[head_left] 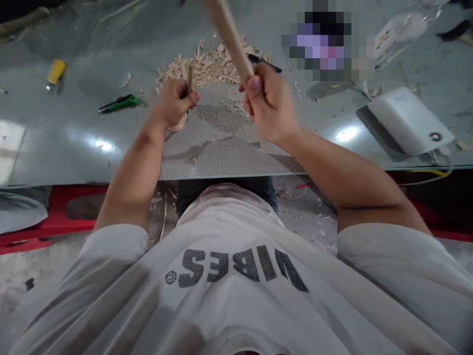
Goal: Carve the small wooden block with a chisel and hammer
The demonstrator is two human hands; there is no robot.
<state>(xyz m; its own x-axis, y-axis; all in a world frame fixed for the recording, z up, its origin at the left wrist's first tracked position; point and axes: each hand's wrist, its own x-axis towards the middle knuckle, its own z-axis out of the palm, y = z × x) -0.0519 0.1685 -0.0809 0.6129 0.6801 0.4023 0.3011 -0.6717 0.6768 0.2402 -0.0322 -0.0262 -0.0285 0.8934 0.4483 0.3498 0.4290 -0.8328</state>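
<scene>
My right hand (271, 101) is closed around the lower end of a long, pale wooden stick (231, 37). The stick slants up to the left and leaves the view at the top, its far part blurred. Closer to the left side, my left hand (174, 102) grips a piece of wood, whose narrow end (189, 76) stands up past the thumb. A paler, wider wooden part (180, 123) shows under that hand, near the mat; whether both are one piece is hidden by the fingers. Wood shavings (210, 64) lie heaped beyond both hands.
A green utility knife (120, 103) and a yellow-handled tool (56, 74) lie at left on the glass table (84, 123). Behind the right hand is a dark pen-like tool (271, 64). At right sit a white box with a cable (410, 121) and a clear plastic bottle (402, 32).
</scene>
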